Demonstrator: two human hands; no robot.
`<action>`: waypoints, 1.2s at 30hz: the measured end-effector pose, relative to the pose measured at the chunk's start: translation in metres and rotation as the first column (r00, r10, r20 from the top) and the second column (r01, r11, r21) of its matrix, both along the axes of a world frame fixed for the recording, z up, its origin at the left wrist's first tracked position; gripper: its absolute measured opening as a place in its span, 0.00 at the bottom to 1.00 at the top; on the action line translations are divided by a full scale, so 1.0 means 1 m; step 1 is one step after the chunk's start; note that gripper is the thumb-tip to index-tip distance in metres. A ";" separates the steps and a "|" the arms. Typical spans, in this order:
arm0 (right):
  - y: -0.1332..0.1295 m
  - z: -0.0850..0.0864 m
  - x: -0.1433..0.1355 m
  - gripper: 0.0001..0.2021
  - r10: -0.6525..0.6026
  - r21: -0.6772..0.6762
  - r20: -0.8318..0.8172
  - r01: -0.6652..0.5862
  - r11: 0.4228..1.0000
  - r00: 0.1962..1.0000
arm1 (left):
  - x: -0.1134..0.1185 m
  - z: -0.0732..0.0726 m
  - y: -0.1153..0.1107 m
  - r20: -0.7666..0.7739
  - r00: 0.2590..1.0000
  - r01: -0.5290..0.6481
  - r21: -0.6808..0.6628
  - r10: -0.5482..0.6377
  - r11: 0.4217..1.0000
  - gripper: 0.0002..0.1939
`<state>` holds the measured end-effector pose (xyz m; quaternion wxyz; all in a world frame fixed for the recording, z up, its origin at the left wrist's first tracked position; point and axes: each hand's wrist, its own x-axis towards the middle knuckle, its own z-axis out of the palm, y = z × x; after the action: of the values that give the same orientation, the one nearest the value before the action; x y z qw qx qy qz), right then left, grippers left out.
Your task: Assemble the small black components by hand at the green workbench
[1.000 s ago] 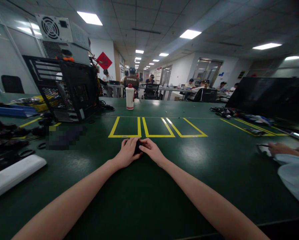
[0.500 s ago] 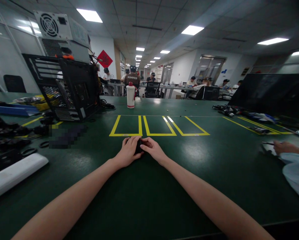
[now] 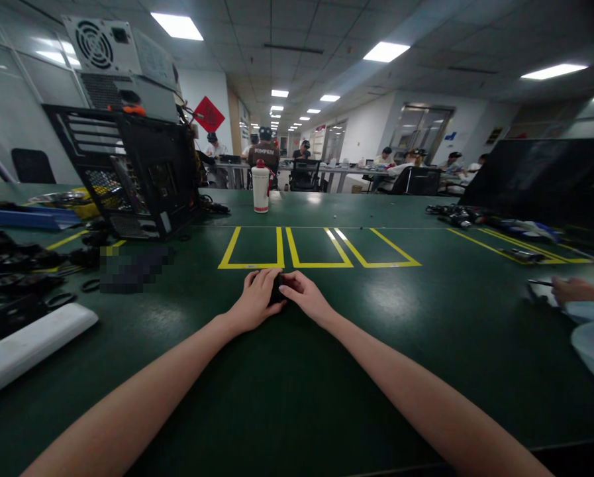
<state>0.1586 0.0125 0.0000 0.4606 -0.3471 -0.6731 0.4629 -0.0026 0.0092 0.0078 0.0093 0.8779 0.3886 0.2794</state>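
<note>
A small black object (image 3: 277,290) is on the green table (image 3: 277,384), largely covered by my hands, so its kind does not show. My left hand (image 3: 257,298) wraps over it from the left, fingers on top and thumb along the near side. From the right, my right hand (image 3: 304,296) pinches at its edge with thumb and fingertips. Just beyond my fingers, yellow tape outlines (image 3: 319,266) are laid on the tabletop.
A white bottle (image 3: 260,189) stands past the tape. At left are an open computer case (image 3: 128,172), dark parts (image 3: 8,265) and a white power strip (image 3: 33,348). A co-worker's hand (image 3: 579,291) is at the right edge, near a black panel (image 3: 545,175).
The view has shifted very slightly. Both my hands keep the same hold on the black object, and it stays in place.
</note>
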 end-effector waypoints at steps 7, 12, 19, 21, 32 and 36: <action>-0.006 0.007 0.000 0.09 0.015 0.056 -0.006 -0.015 0.998 1.000 | 0.000 -0.001 0.001 0.001 1.000 -0.001 0.004 0.001 1.000 0.29; -0.004 0.005 0.000 0.10 -0.015 0.040 -0.007 0.015 0.999 1.000 | 0.000 -0.001 0.002 0.005 1.000 -0.001 -0.005 0.001 1.000 0.29; -0.002 0.005 0.002 0.12 0.021 -0.019 -0.018 -0.021 1.000 1.000 | 0.000 0.000 0.000 0.002 1.000 -0.002 -0.014 0.002 1.000 0.28; -0.003 0.007 0.002 0.12 0.025 -0.005 -0.029 -0.026 1.000 0.999 | 0.000 0.001 -0.001 0.001 1.000 -0.001 -0.015 0.001 1.000 0.28; 0.001 0.001 0.001 0.13 -0.017 -0.024 -0.041 0.016 1.000 0.999 | 0.000 -0.002 0.002 -0.002 1.000 -0.007 -0.002 0.007 1.000 0.29; -0.001 0.003 0.002 0.12 0.019 -0.037 -0.018 -0.020 0.999 1.000 | 0.000 0.000 0.001 0.002 1.000 0.012 -0.013 -0.012 1.000 0.29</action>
<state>0.1603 0.0120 0.0025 0.4556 -0.3448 -0.6636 0.4829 -0.0028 0.0099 0.0074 0.0172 0.8800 0.3850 0.2777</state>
